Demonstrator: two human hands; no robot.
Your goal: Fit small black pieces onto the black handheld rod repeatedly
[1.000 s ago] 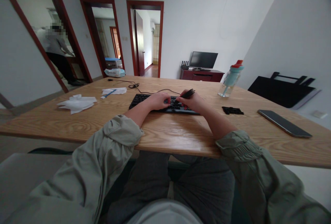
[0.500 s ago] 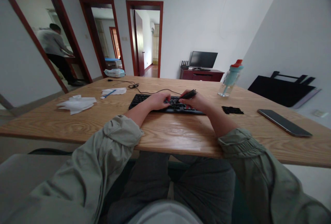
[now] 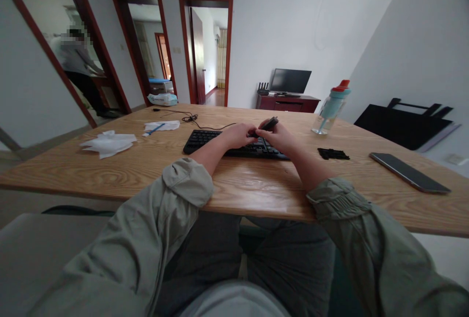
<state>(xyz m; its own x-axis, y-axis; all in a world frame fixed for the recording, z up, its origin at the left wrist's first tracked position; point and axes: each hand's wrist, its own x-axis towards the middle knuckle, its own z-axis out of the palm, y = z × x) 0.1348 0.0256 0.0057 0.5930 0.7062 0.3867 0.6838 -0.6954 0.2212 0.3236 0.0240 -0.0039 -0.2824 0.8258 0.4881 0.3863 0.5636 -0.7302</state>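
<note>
A black keyboard (image 3: 203, 140) lies on the wooden table in front of me, some of it covered by my hands. My right hand (image 3: 280, 137) is closed round a dark, slim tool (image 3: 270, 123) whose rear end sticks up past the fingers; its exact kind is unclear. Over the middle of the keyboard, my left hand (image 3: 240, 136) has its fingers pinched together close to the right fingertips. Whatever the left fingers hold is too small to make out. To the right of the keyboard lies a small patch of black pieces (image 3: 333, 154), possibly keycaps.
White tissues (image 3: 109, 143) and a blue-and-white stick (image 3: 156, 129) lie at left, near a wipes pack (image 3: 162, 99). A coiled cable (image 3: 189, 118) runs behind. On the right are a bottle (image 3: 330, 109) and a phone-like slab (image 3: 408, 172). Another person (image 3: 82, 65) stands beyond a doorway.
My hands have come closer together. The left hand has shifted right and up from the keys to meet the right fingertips. The tool has tilted slightly; the view has shifted a little.
</note>
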